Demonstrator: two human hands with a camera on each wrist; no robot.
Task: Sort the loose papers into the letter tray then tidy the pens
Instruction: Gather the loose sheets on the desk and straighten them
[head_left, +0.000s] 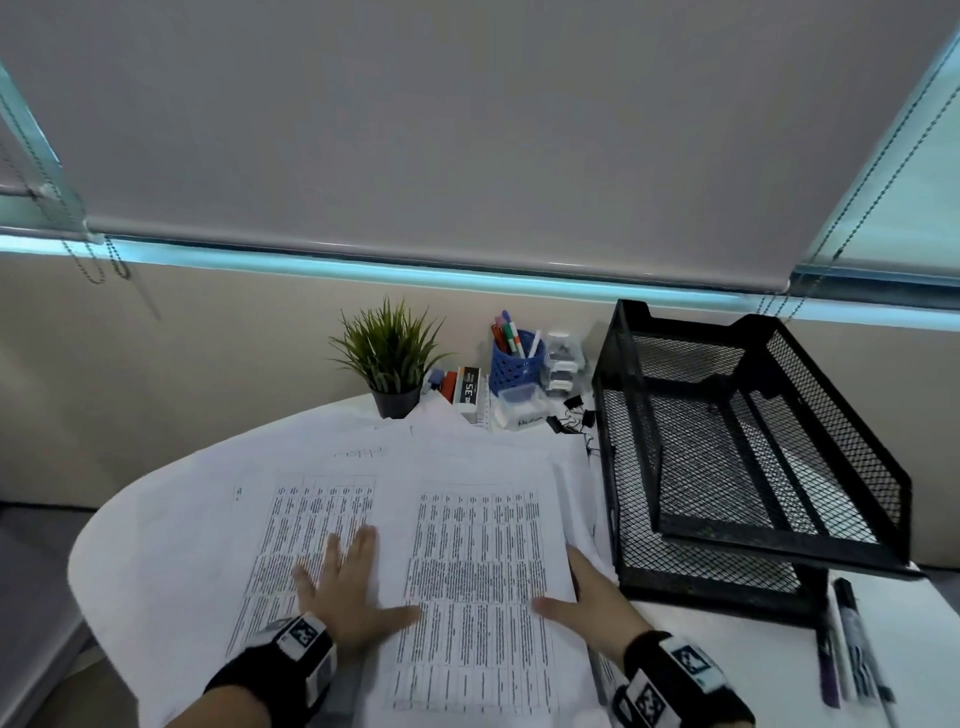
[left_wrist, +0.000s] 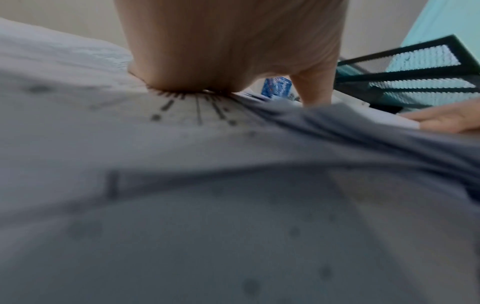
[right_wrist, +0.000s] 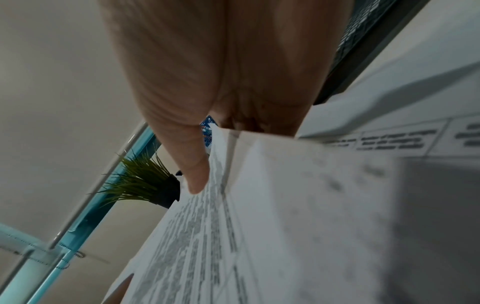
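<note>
Loose papers spread over the near half of the white table, overlapping, printed tables face up. One sheet sits on top toward the right, more underneath fanning left and back toward the plant.

Right hand has the top sheet's right edge: thumb lies on the printed face, fingers go under the edge and are hidden there. The right wrist view shows the thumb against the paper's lifted edge, so it reads as a pinch. Left hand is flat on the sheet beside it, fingers straight and spread, holding nothing, just pinning.

Letter tray, black mesh, two tiers, stands just right of the pile; both tiers look bare.

Handling, my read: sheets are light, floppy, slick on each other. Lifting one will drag its neighbours unless the rest stay pinned. Best hold is a long edge pinched near the middle, or square the pile and take it with both hands at opposite edges; a corner grip will droop and crease.

Pens: several stand in the blue cup at the back, loose pens lie on the table right of the tray base. Not started on those
</note>
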